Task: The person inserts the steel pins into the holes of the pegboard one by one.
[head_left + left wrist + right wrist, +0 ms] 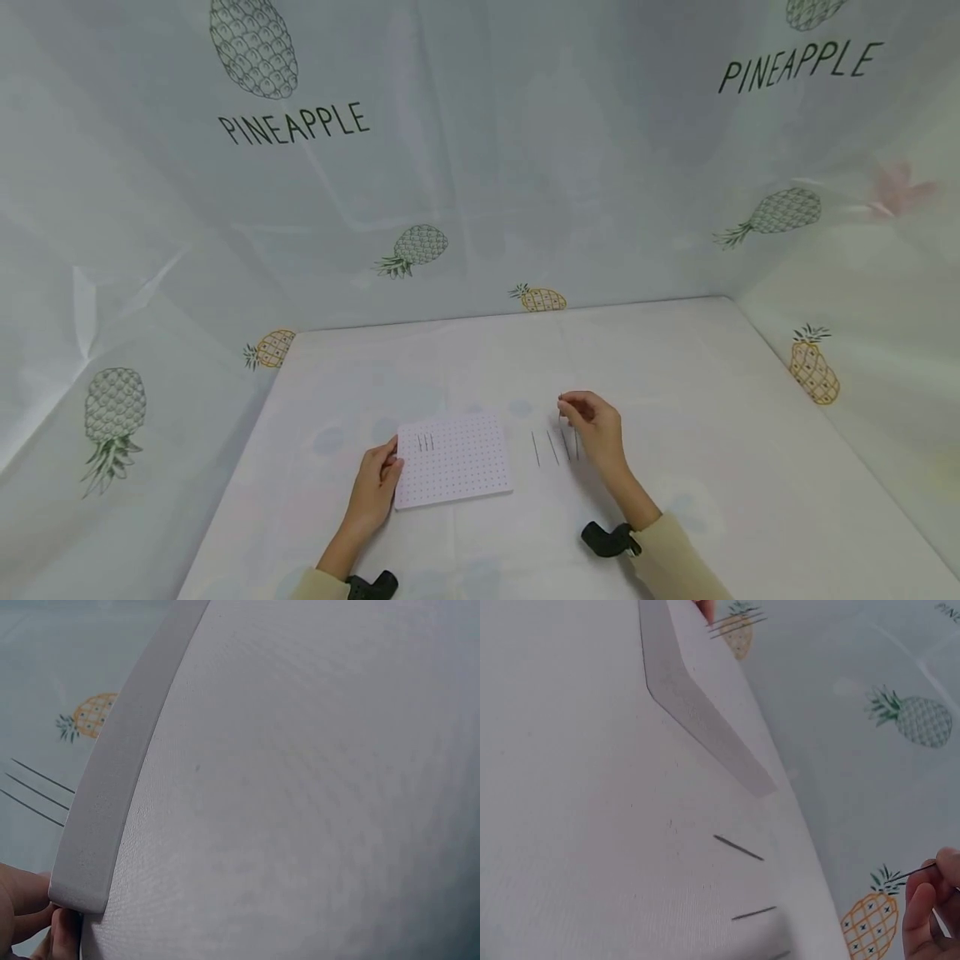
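Observation:
A white board with a grid of small holes (465, 467) lies on the table, with three thin dark sticks (426, 442) standing upright in its far left part. My left hand (371, 492) grips the board's left edge, thumb and fingers at the corner in the left wrist view. To the board's right, my right hand (602, 432) pinches a thin dark stick (911, 872) between thumb and fingertips, raised above the table. Below and beside that hand, several similar loose sticks (536, 448) lie roughly side by side on the table.
The white-covered table (360, 375) meets upright pineapple-print sheeting (480, 183) at the back and both sides. Each wrist wears a black camera mount (607, 540).

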Tool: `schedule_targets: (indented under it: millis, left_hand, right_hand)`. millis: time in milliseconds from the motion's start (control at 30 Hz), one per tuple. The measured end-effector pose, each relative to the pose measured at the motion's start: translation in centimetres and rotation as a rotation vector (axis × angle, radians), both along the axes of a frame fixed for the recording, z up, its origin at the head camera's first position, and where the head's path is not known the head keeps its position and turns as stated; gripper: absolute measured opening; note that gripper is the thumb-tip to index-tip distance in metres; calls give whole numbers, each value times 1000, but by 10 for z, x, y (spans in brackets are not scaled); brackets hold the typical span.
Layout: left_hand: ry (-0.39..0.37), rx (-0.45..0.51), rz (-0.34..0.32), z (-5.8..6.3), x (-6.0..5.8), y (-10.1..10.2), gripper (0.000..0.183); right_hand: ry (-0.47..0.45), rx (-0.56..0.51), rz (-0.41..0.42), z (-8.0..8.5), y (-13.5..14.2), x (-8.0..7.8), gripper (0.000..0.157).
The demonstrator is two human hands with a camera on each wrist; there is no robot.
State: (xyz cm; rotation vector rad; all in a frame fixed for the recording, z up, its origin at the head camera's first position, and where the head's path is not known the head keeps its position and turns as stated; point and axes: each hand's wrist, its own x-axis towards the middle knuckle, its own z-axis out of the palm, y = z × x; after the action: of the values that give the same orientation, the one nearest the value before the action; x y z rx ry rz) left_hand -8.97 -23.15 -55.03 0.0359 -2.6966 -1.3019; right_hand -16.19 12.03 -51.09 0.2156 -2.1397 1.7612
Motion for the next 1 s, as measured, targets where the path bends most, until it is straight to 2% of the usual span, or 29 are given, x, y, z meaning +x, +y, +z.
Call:
schedule_targets:
  millis: [167, 333, 567, 667, 767, 1000]
  left_hand:
    - [-15, 16, 1, 0, 2, 1, 46]
    - [9, 7, -3, 1, 3, 1, 45]
    - [6, -2, -7, 5, 2, 2, 44]
    - [2, -8, -4, 6, 1, 2, 44]
    - [-1, -14, 1, 5, 1, 1, 44]
    - [-21, -21, 16, 0, -2, 1, 46]
  right_hand:
    - [15, 1, 80, 4, -14, -3, 8]
    - [18, 45, 122, 10, -31, -6, 8]
    - [71, 85, 249, 43, -58, 6, 8]
    - [73, 91, 306, 49, -68, 8, 7]
    - [81, 94, 344, 45, -79, 4, 7]
    - [59, 77, 394, 10, -98, -13, 7]
